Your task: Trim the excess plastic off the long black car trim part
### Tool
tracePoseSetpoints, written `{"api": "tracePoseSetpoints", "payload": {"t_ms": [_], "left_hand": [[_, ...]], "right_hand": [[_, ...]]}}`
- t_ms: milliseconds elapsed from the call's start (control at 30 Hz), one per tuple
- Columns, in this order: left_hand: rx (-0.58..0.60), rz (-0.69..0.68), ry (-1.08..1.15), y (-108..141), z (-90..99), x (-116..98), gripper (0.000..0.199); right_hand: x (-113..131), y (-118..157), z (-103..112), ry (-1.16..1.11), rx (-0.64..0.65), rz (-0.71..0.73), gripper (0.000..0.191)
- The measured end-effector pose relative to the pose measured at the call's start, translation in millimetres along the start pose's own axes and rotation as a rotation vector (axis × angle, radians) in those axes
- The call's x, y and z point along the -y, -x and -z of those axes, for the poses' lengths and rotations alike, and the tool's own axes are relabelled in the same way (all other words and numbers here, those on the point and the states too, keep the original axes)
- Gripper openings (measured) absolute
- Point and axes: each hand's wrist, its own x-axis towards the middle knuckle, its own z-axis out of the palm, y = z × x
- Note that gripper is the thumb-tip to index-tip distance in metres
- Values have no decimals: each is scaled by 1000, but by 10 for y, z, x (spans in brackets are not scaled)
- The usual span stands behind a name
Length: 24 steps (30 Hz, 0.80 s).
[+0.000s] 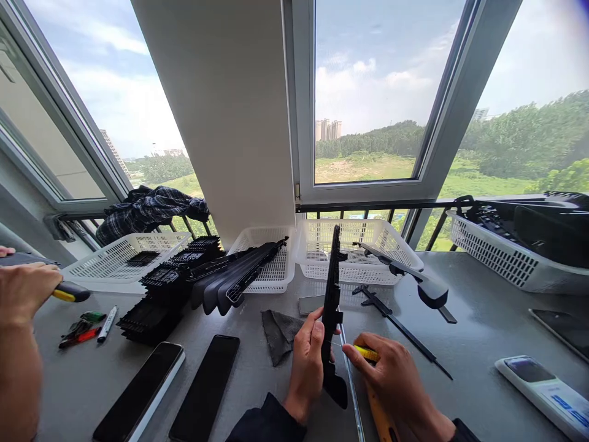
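My left hand (307, 362) is wrapped round a long, narrow black plastic part (332, 294), holding it tilted nearly upright above the table. Close on its right, my right hand (396, 374) is closed on a small yellow-handled tool (367, 353); a thin tip seems to point at the black part, but its kind is unclear. Below that hand shows an orange handle (381, 417), partly covered by my palm. A steel ruler-like strip (352, 380) runs between my hands. Behind my left hand lies a dark grey cloth (278, 334).
Another person's hand (23, 285) grips a black-and-yellow tool (73, 291) at far left. Stacked black parts (161, 294), a white basket (359, 270), a caliper (396, 322) and a grey-black curved part (427, 288) stand around. Two phones (205, 390) lie front left, a white device (543, 390) right.
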Motion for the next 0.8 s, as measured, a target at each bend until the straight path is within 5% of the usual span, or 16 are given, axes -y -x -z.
{"api": "tracePoseSetpoints", "payload": {"t_ms": [400,800], "left_hand": [[63,-49,-103,-11,25,39,51],[166,-73,-277,28,7,122,46]], "right_hand": [[-91,-74,267,-118,-220,-127,62],[-86,-109,277,-56,-61,-70,68]]}}
